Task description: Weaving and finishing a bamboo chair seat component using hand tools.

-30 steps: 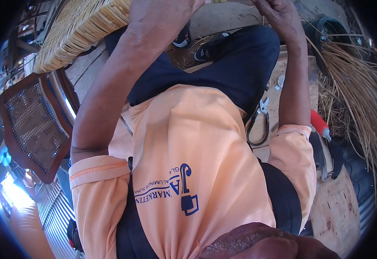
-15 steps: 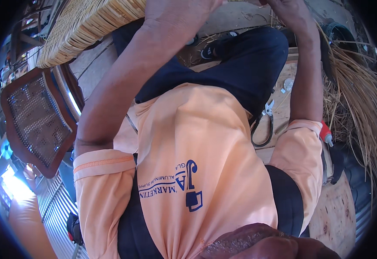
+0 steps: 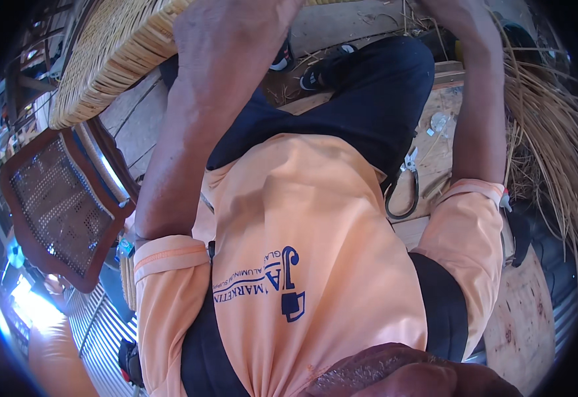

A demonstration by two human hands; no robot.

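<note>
My left hand (image 3: 252, 14) reaches to the top edge, beside a woven cane seat (image 3: 120, 56) with a thick bound rim. Its fingers lie beyond the picture, so what they hold is hidden. My right hand (image 3: 451, 12) is cut off by the same edge, to the right, and its fingers are out of sight too. Both forearms stretch forward over my bent, dark-trousered legs (image 3: 368, 92). Below my right forearm, shears (image 3: 406, 182) with black loop handles lie on a wooden board (image 3: 444, 155), apart from either hand.
A bundle of dry strips (image 3: 547, 112) spills down the right side. At the left leans a brown-framed chair panel (image 3: 61, 202) with cane mesh. Small clear pieces (image 3: 439, 122) lie on the board. Corrugated metal sheeting (image 3: 97, 331) shows lower left, and a plywood piece (image 3: 520, 317) lower right.
My left hand has moved left and up, and the right one has gone farther past the top edge. The woven seat's visible part sits slightly farther left and lower.
</note>
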